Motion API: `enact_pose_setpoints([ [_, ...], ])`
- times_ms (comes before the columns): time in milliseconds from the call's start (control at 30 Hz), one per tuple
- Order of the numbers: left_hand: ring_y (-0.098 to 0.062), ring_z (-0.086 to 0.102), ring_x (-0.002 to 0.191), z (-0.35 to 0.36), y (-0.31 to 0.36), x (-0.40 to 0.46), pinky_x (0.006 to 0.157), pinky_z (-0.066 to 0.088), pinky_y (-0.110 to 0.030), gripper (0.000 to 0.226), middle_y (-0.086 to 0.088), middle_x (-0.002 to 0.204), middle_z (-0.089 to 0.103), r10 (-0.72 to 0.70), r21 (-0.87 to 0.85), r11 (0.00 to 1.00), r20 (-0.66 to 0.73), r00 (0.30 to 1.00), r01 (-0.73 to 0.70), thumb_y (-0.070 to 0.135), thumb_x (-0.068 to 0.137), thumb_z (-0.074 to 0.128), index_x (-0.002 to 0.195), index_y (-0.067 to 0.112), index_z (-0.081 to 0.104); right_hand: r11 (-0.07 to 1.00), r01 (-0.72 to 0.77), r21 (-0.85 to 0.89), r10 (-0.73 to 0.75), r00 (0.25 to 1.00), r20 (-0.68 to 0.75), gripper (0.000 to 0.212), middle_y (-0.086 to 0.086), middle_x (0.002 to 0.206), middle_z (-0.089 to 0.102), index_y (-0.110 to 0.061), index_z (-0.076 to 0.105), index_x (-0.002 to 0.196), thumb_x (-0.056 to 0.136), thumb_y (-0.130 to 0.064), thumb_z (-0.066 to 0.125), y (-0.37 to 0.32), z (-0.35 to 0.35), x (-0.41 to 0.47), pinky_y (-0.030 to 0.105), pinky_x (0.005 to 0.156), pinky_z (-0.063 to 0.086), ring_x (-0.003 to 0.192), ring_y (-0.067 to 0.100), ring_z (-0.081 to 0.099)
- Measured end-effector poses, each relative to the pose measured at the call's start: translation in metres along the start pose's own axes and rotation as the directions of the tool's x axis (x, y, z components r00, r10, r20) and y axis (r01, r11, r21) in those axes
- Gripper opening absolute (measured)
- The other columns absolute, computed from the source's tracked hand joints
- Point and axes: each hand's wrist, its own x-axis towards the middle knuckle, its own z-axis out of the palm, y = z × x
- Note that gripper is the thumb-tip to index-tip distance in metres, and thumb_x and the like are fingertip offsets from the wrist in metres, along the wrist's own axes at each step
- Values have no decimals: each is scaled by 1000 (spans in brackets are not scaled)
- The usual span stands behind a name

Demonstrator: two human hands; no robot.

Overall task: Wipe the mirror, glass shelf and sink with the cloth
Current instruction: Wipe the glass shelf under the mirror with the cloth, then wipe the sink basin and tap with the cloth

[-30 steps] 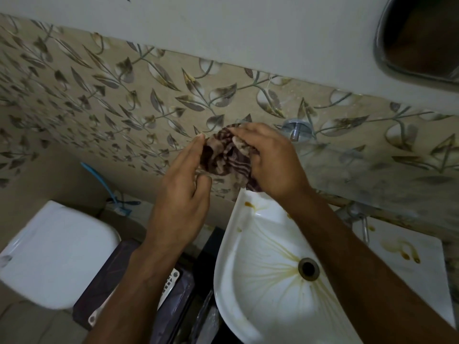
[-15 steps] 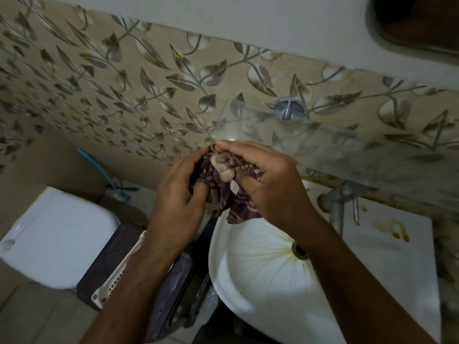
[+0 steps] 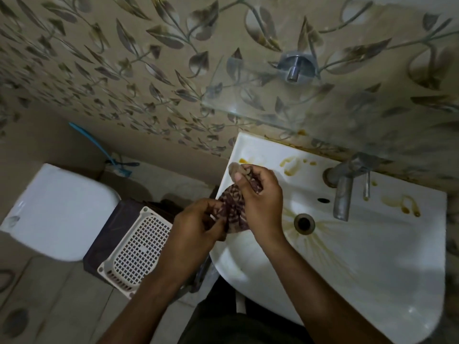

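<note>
Over the left rim of a stained white sink, a person bunches a brown-and-cream patterned cloth between both hands. The right hand has its fingers curled around the upper part of the fabric, the thumb pinching a fold near the top; the left hand pinches the lower edge, its fingers drawn in around the cloth.

The sink appears not yet wiped: brownish-yellow marks sit on the back ledge on both sides of the metal tap, and pale rust-coloured streaks fan out from the drain. The glass shelf, fixed to the leaf-patterned tiles by a round metal bracket, looks hazy and smeared toward its right end, so whether it has been cleaned cannot be told. The mirror is out of view, and its condition cannot be judged. On this evidence, at least the sink remains to be done.

The cloth is crumpled into a loose wad, its print a dark maroon-brown with lighter swirls; whether it is wet or dry is unclear. A white toilet and a white plastic lattice basket stand at left.
</note>
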Motion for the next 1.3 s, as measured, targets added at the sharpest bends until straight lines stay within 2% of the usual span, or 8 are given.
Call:
enact_pose_setpoints([
  [167,-5,71,74,4,-1,7,63,58,-22,13,10,83,74,-91,-128,989,-192,977,67,21,86,72,97,27,69,990,-135,37,133,990,39,13,-12,97,74,-26,73,103,95,-35,68,8,4,-19,43,90,56,95,3,68],
  [433,-1,70,88,13,5,18,80,58,-27,22,11,96,75,-21,-212,977,-158,987,-13,24,92,66,113,26,71,995,-102,-21,104,976,191,52,-16,132,60,-30,53,144,94,-30,70,13,-5,-24,10,99,44,121,-9,55],
  [667,-3,56,96,16,-19,55,81,43,-11,29,2,112,58,239,123,965,-44,970,-232,25,98,56,126,24,62,974,-216,-71,218,975,30,42,-10,106,71,-28,65,109,73,-28,88,27,-16,14,41,92,58,98,6,69],
  [767,-13,53,110,22,-29,71,91,46,-29,36,0,122,56,248,203,949,-17,968,-240,28,99,52,134,21,53,976,-135,-172,141,990,23,38,-5,109,67,-25,71,106,73,-26,89,38,-12,21,27,94,54,101,7,64],
  [900,-16,52,112,27,-32,83,97,39,-26,37,-3,124,58,290,247,924,39,956,-291,24,97,53,133,17,54,944,-25,-329,47,997,59,51,-2,120,59,-24,65,127,79,-19,82,51,4,24,-2,86,36,108,4,56],
  [1033,-12,52,111,24,-37,84,96,42,-27,36,2,119,58,254,210,944,35,967,-255,16,95,56,131,19,57,952,57,-302,-64,998,-14,54,7,135,48,-9,53,134,85,-8,74,64,31,8,0,96,35,115,-3,45],
  [1200,-2,52,113,15,-46,77,98,38,-13,42,11,121,56,225,197,955,12,974,-222,7,92,56,133,20,57,836,167,-523,-171,984,41,54,6,157,31,-26,43,151,98,-35,53,91,52,-18,38,119,33,145,23,33],
  [1300,8,49,111,11,-50,73,95,33,-3,40,15,120,55,231,205,952,-6,973,-225,8,93,59,130,23,58,850,159,-502,-123,987,104,59,1,161,21,-34,33,155,101,-32,56,102,55,-19,19,119,21,147,10,22],
])
